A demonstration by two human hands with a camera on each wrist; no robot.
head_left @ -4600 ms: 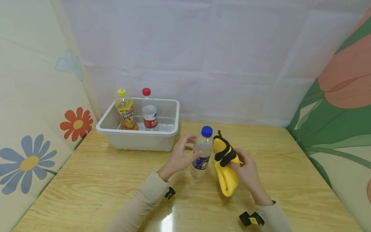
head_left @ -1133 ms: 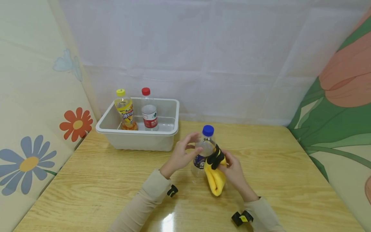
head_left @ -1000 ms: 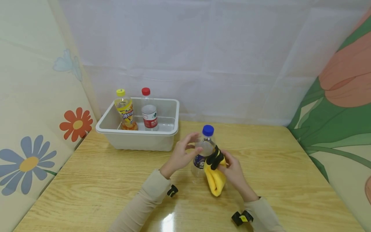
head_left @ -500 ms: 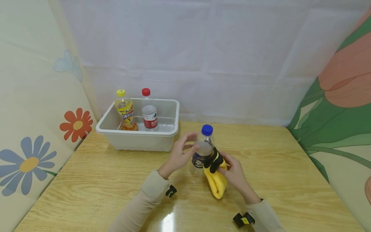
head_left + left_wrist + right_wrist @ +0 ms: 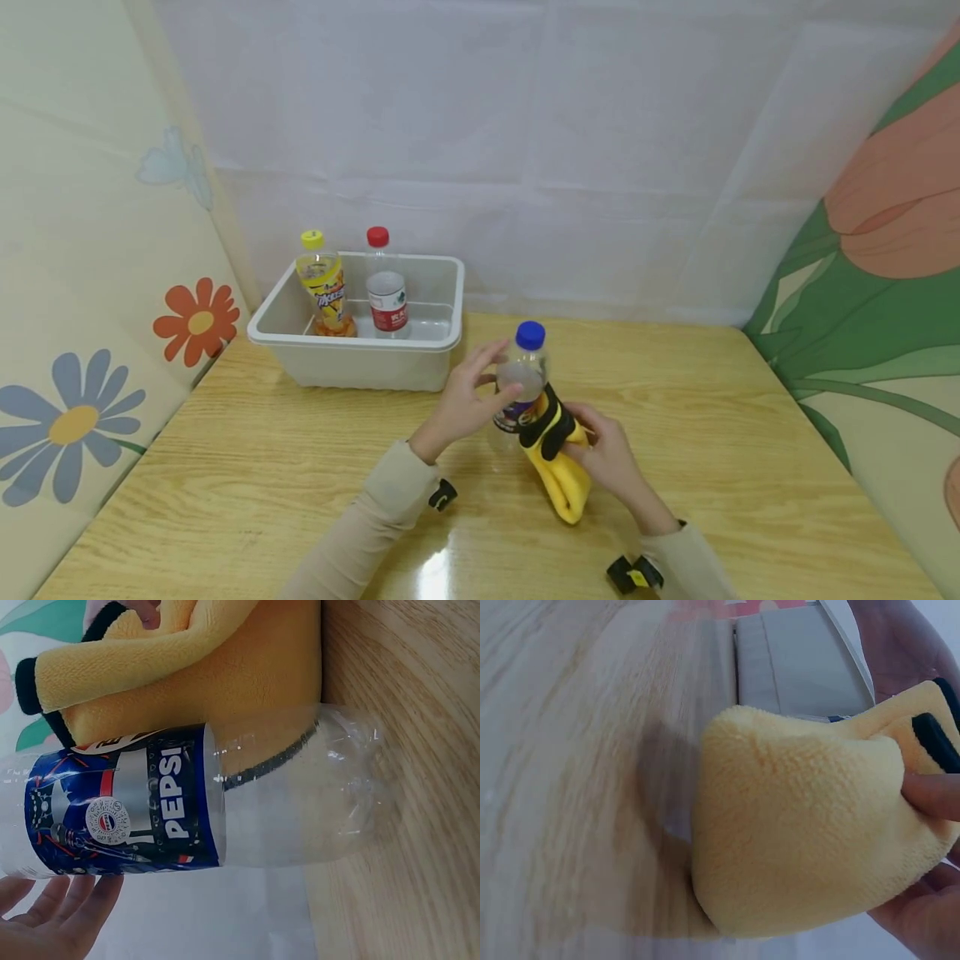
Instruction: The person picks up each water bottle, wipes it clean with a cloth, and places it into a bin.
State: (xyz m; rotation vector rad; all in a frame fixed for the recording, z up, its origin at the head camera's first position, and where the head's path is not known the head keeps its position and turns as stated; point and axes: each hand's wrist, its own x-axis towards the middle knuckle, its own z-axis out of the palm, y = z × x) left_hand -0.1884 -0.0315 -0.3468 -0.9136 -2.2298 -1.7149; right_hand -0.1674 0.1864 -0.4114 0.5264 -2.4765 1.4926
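A clear plastic Pepsi bottle [image 5: 522, 379] with a blue cap and dark blue label [image 5: 127, 806] stands on the table. My left hand [image 5: 468, 400] holds it from the left, thumb in front and fingers curled round the far side. My right hand [image 5: 606, 450] pinches a folded yellow cloth [image 5: 561, 475] with black edging. The cloth lies against the bottle's right side and hides part of the label in the head view. In the right wrist view, the plush fold of the cloth [image 5: 802, 825] comes down close to the wood, with the thumb pressed into it.
A light grey plastic bin [image 5: 360, 367] stands at the back left. Inside are a bottle with a yellow cap [image 5: 322, 287] and a bottle with a red cap [image 5: 386, 292], both upright. White sheeting [image 5: 480, 167] hangs behind the wooden table [image 5: 262, 483].
The right hand has brought the cloth left against the bottle, then drawn it slightly down toward the front. The bottle's label has turned, and its cap has shifted a little left.
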